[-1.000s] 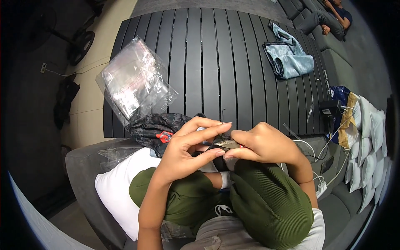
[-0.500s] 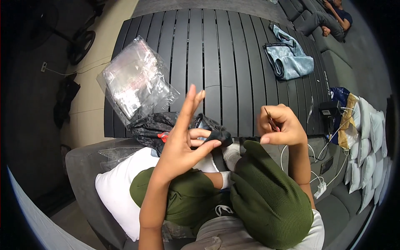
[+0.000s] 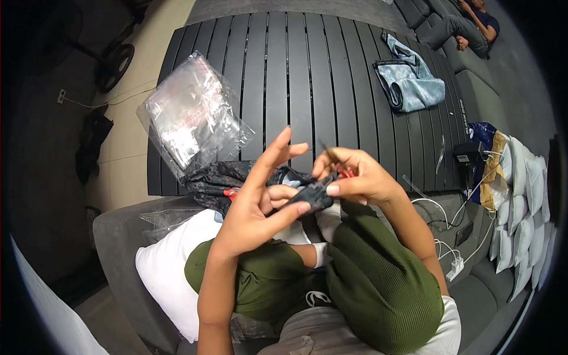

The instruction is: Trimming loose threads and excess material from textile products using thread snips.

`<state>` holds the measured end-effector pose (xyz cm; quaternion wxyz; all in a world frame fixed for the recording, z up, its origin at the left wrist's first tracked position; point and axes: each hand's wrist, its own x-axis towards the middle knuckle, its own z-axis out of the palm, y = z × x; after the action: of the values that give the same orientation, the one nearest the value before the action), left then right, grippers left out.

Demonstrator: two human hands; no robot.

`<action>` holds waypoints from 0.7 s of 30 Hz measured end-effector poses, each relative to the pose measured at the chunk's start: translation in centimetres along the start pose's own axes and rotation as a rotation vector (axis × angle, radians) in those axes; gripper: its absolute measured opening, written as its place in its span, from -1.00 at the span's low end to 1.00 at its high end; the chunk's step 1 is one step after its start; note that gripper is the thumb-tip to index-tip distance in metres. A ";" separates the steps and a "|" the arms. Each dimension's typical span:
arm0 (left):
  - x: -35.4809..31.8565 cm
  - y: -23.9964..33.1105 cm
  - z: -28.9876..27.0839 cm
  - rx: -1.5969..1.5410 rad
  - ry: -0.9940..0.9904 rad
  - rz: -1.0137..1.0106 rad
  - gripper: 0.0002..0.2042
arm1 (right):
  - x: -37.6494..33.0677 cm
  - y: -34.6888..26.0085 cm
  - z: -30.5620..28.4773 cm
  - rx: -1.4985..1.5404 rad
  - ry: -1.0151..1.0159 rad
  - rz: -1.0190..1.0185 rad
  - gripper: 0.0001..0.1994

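The dark fabric piece (image 3: 310,195) sits between both hands, just above the person's green-trousered knees (image 3: 378,284). Beyond the hands stretches the largest thing, one dark slatted counter (image 3: 307,77), with pale floor (image 3: 133,118) along its left edge and a grey sofa (image 3: 118,231) below it, under the person. Well beyond the right hand lies one folded light-blue cloth (image 3: 411,83) on the counter. Up and left of the left hand lies one heap of clear plastic bags (image 3: 189,121), and just beside that hand one dark patterned cloth (image 3: 222,183). One white cushion (image 3: 165,272) rests below and left of the left hand. Right of the right hand are a row of white packets (image 3: 523,201) and white cables (image 3: 447,236) with a power strip.

The left hand (image 3: 260,201) is raised with its palm turned inward, index finger stretched straight up and the lower fingers curled, pressing the fabric piece from below. The right hand (image 3: 361,177) is closed, thumb and fingers pinching the fabric's right end together with something small and red (image 3: 346,173); a thin dark needle-like tip (image 3: 325,147) sticks up from its fingers.
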<state>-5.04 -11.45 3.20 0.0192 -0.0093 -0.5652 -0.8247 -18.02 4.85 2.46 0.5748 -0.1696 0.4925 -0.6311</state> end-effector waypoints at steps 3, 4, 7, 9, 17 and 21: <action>0.1 -0.1 -0.1 -0.053 0.184 -0.134 -0.42 | -0.4 -0.3 0.1 0.001 0.117 -0.077 -0.73; 0.3 0.2 0.0 -0.031 0.195 -0.283 -0.55 | -0.6 -0.4 0.2 0.000 0.118 -0.076 -0.73; 0.2 0.2 0.4 -0.007 0.165 -0.418 -0.76 | -0.7 -0.3 0.3 -0.054 0.120 -0.108 -0.74; 0.1 0.3 0.3 -0.090 0.112 -0.477 -0.78 | -0.6 0.2 0.1 -0.125 0.087 -0.200 -0.75; -0.3 0.1 0.4 -0.222 0.153 -0.564 -0.82 | -0.9 -1.3 1.3 -0.237 0.234 -0.146 -0.67; -0.4 -0.5 0.1 -0.309 0.224 -0.560 -0.91 | -1.7 -1.1 1.3 -0.397 0.383 -0.281 -0.63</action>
<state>-4.61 -11.13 2.79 -0.1478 0.2340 -0.4083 -0.8699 -17.13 5.65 4.52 0.3345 -0.2229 0.6773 -0.6162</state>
